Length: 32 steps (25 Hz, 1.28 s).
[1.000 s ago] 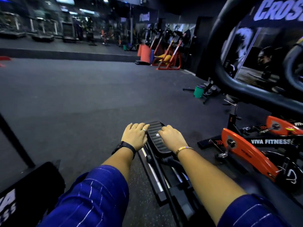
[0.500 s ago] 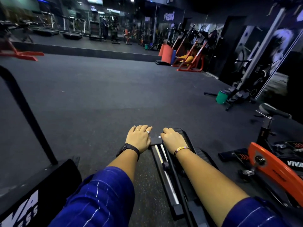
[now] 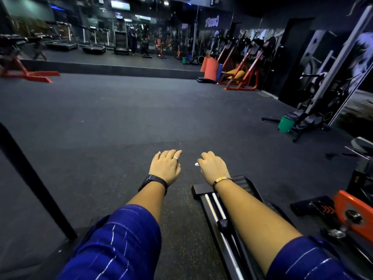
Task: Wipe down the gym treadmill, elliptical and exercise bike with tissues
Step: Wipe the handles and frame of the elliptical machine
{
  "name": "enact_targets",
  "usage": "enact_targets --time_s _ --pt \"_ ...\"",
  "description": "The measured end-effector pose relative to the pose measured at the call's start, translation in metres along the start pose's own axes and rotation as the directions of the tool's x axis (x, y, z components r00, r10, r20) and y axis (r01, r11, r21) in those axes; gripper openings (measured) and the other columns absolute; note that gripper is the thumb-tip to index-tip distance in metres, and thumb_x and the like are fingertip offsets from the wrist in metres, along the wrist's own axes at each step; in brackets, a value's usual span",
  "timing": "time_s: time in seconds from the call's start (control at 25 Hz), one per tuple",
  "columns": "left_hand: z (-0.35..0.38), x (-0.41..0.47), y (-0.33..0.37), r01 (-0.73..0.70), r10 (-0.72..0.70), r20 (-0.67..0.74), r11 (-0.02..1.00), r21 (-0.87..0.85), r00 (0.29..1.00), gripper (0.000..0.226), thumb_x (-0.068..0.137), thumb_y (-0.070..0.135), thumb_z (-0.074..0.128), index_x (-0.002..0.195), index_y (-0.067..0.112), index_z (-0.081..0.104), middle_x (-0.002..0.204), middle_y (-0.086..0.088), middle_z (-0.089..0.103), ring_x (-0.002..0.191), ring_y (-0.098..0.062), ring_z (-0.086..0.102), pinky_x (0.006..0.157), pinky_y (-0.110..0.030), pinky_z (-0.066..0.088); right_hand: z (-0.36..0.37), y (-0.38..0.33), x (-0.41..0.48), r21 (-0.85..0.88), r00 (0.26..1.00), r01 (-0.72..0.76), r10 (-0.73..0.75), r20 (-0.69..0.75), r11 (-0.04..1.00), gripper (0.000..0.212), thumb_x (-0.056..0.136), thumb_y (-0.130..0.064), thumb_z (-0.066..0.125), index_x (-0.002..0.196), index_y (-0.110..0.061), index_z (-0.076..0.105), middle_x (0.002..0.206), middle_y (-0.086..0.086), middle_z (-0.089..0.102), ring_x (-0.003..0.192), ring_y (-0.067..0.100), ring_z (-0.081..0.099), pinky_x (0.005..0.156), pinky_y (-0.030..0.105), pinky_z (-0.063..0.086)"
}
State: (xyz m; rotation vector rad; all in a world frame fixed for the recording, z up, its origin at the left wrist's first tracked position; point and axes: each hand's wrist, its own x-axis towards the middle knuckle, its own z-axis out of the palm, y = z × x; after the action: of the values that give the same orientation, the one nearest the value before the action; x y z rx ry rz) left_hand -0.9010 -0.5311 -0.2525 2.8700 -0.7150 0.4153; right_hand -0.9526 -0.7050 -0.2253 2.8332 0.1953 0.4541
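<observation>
A: Counts, people side?
B: 2 hands: left hand (image 3: 165,166), right hand (image 3: 213,168). 2 rings (image 3: 175,158), both on the left hand. 1 watch (image 3: 154,179). 1 bracelet (image 3: 222,179). 2 blue sleeves (image 3: 121,239). 1 tissue (image 3: 196,164), a white bit at the right hand's fingers.
A: Equipment nearby?
B: 1 elliptical (image 3: 201,188), 2 silver rails (image 3: 211,207) on it. 1 orange exercise bike (image 3: 355,211). 2 green buckets (image 3: 285,124), one near, one far.

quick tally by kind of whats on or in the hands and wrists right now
rings on the left hand: 2
watch on the left wrist: 1
bracelet on the right wrist: 1
tissue, a small white scrap pinched by the right hand: 1
total: 5
</observation>
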Motion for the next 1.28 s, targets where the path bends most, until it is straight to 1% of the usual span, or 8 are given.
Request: enact_targets --time_s 0.08,0.16,0.28,0.48,0.6,0.8,1.0,1.28 --pt "0.009 0.017 -0.014 0.014 -0.014 -0.013 1.000 -0.005 1.000 0.054 0.099 0.033 0.039 0.151 0.024 0.031 0.147 0.005 0.044 0.135 -0.017 0.040 0.115 -0.038 0.024 0.013 -0.002 0.017 0.069 1.000 -0.021 0.021 0.003 0.997 0.035 0.044 -0.014 0.095 0.051 -0.014 0.061 0.057 0.002 0.050 0.051 0.024 0.052 0.042 0.023 0.019" --pt "0.020 0.029 -0.019 0.020 -0.020 -0.004 1.000 -0.018 1.000 0.054 0.100 0.034 0.038 0.152 0.023 0.030 0.148 0.005 0.043 0.136 -0.017 0.039 0.115 -0.038 0.025 0.020 -0.002 0.027 0.072 1.000 -0.011 0.010 0.002 0.997 0.033 0.047 -0.016 0.095 0.052 -0.015 0.062 0.057 0.001 0.051 0.052 0.023 0.052 0.044 0.023 0.020" --pt "0.036 0.051 -0.017 -0.031 0.032 0.039 0.999 -0.025 0.999 0.054 0.099 0.034 0.038 0.152 0.024 0.030 0.148 0.005 0.042 0.137 -0.017 0.038 0.115 -0.039 0.024 0.038 0.010 0.040 0.067 0.998 -0.054 0.055 -0.003 0.996 0.030 0.050 -0.015 0.093 0.054 -0.015 0.063 0.059 0.000 0.052 0.054 0.023 0.052 0.047 0.025 0.023" --pt "0.059 0.107 -0.003 -0.102 0.105 0.037 0.992 -0.067 0.994 0.052 0.096 0.029 0.047 0.147 0.020 0.042 0.142 0.001 0.051 0.132 -0.022 0.046 0.112 -0.043 0.029 0.071 0.052 0.070 0.081 0.984 -0.166 0.171 -0.051 0.983 0.032 0.052 -0.011 0.093 0.054 -0.014 0.061 0.060 0.002 0.050 0.055 0.025 0.052 0.048 0.027 0.025" --pt "0.076 0.156 0.009 -0.142 0.143 0.003 0.987 -0.077 0.990 0.051 0.093 0.027 0.052 0.143 0.018 0.048 0.136 -0.001 0.056 0.126 -0.024 0.051 0.110 -0.045 0.033 0.094 0.087 0.095 0.070 0.973 -0.217 0.222 -0.068 0.974 0.029 0.054 -0.013 0.092 0.056 -0.014 0.063 0.062 0.002 0.052 0.057 0.025 0.053 0.045 0.028 0.031" --pt "0.091 0.253 0.048 -0.231 0.233 0.009 0.969 -0.087 0.972 0.051 0.096 0.029 0.047 0.147 0.020 0.042 0.141 0.001 0.051 0.131 -0.022 0.046 0.113 -0.044 0.029 0.119 0.166 0.137 0.038 0.951 -0.290 0.293 -0.096 0.956 0.027 0.055 -0.015 0.092 0.058 -0.015 0.066 0.063 0.001 0.054 0.058 0.024 0.054 0.044 0.028 0.033" --pt "0.102 0.347 0.106 -0.331 0.330 -0.030 0.936 -0.124 0.944 0.052 0.099 0.031 0.043 0.150 0.022 0.037 0.144 0.004 0.047 0.134 -0.019 0.043 0.115 -0.041 0.026 0.133 0.255 0.164 0.001 0.913 -0.385 0.381 -0.149 0.923 0.025 0.061 -0.017 0.091 0.059 -0.015 0.065 0.063 0.001 0.053 0.058 0.024 0.054 0.045 0.030 0.035" --pt "0.134 0.424 0.188 -0.498 0.498 -0.047 0.847 -0.187 0.866 0.052 0.101 0.034 0.038 0.152 0.024 0.031 0.148 0.005 0.043 0.137 -0.017 0.038 0.116 -0.039 0.023 0.161 0.336 0.150 -0.085 0.832 -0.554 0.548 -0.089 0.828 0.024 0.057 -0.015 0.091 0.066 -0.016 0.069 0.067 -0.001 0.057 0.062 0.021 0.055 0.048 0.030 0.041"
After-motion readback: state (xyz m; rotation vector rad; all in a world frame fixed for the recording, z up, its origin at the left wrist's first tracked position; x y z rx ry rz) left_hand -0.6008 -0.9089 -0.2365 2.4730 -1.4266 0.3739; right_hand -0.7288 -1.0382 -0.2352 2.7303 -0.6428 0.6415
